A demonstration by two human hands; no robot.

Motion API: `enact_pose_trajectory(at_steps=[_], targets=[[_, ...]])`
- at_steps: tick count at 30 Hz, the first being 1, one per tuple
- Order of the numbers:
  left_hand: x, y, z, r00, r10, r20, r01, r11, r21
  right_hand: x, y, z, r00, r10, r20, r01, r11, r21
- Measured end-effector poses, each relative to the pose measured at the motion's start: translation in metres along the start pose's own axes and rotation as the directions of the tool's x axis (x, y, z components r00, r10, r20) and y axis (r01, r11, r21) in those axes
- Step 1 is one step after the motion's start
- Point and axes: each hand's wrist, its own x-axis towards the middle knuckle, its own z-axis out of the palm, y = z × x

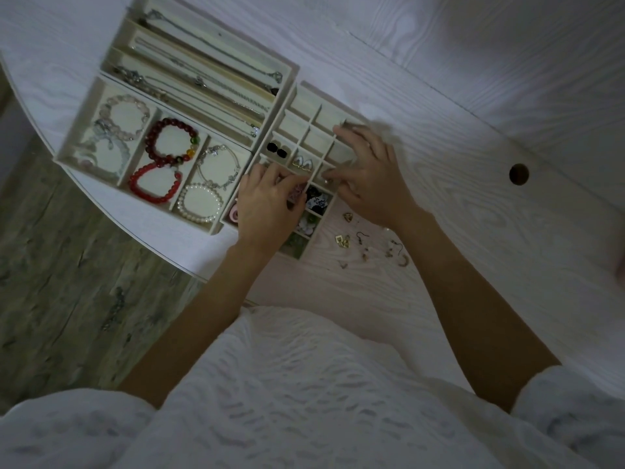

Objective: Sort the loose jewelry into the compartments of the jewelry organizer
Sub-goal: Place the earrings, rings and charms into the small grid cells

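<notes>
Both hands over small-grid tray (306, 96) of jewelry organizer, on white table (439, 96). Left hand (267, 201) fingers curled at divider, covering nearer cells; whether it holds anything, cannot tell. Right hand (367, 174) fingers bent over right cells, fingertips pinching tiny pale piece, unclear what. Loose earrings (365, 243) scattered on table just right of tray, under right wrist. Black studs (277, 149), heart earrings (302, 163) in cells. Bracelet tray (77, 130) and necklace tray (291, 71) left.

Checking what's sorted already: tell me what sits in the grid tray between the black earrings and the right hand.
Head view: a pair of pale heart-shaped earrings lies in the compartment between the black earrings and the right hand.
</notes>
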Motion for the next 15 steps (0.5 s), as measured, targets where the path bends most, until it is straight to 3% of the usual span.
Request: enact_pose_trajectory(at_steps=[9,15], targets=[[-0.001,0.001,0.001,1.0,0.007,-0.026,-0.007,1.0,0.008,0.009,-0.002,-0.006,0.999,0.037,0.003,-0.037,0.999,-0.005],[0.001,-0.001,0.001,1.0,0.006,-0.022,-0.006,1.0,-0.005,0.023,-0.021,-0.004,0.975,0.221,-0.009,-0.22,0.97,-0.1]])
